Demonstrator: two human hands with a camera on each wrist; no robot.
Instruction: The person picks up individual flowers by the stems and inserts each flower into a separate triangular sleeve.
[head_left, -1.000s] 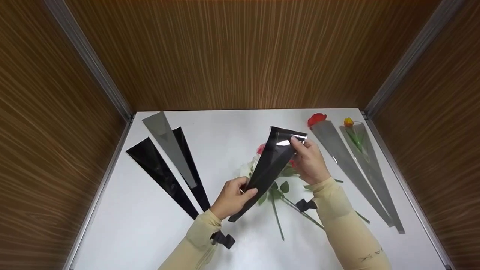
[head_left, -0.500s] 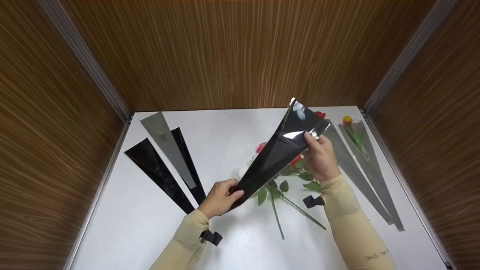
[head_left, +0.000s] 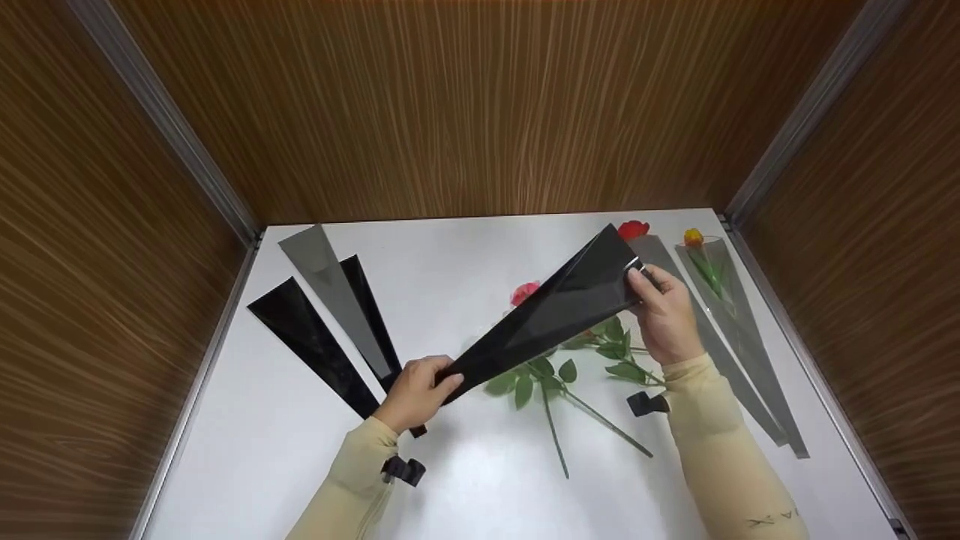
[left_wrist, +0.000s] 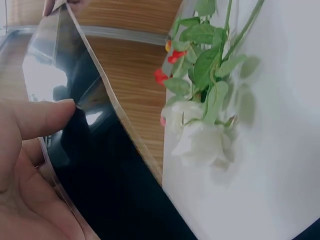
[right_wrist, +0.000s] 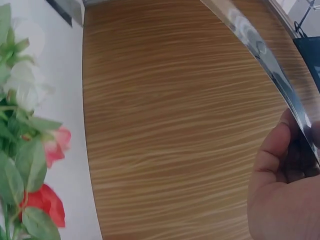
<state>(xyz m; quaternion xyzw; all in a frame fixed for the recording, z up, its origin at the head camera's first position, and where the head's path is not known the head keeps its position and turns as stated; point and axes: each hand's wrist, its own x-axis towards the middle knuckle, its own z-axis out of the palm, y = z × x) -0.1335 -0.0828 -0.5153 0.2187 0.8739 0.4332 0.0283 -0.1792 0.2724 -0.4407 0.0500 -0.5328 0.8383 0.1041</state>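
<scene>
Seen from the head camera, with the held black sleeve [head_left: 555,311] as the clock's centre, the sleeve is raised above the white table [head_left: 480,495], its wide mouth toward 2 o'clock and its narrow end toward 8. The left hand [head_left: 417,394], at 8 o'clock, pinches the narrow end, thumb on the near face and fingers behind. The right hand [head_left: 669,319], at 3 o'clock, pinches the sleeve beside its mouth between thumb and fingers.

Beneath lie loose flowers, partly hidden: a pink bloom [head_left: 523,292] at 10 o'clock, leaves [head_left: 540,371] at 6, and bare stems reaching toward 5 and 6. The left wrist view also shows white roses [left_wrist: 200,135]. At 9 o'clock lie a flat black sleeve [head_left: 311,345] and a grey sleeve [head_left: 330,289] overlapping another black one. A red flower [head_left: 634,229] tops a grey wrapper between 1 and 2 o'clock; a yellow-orange flower [head_left: 694,238] tops another at 2.
</scene>
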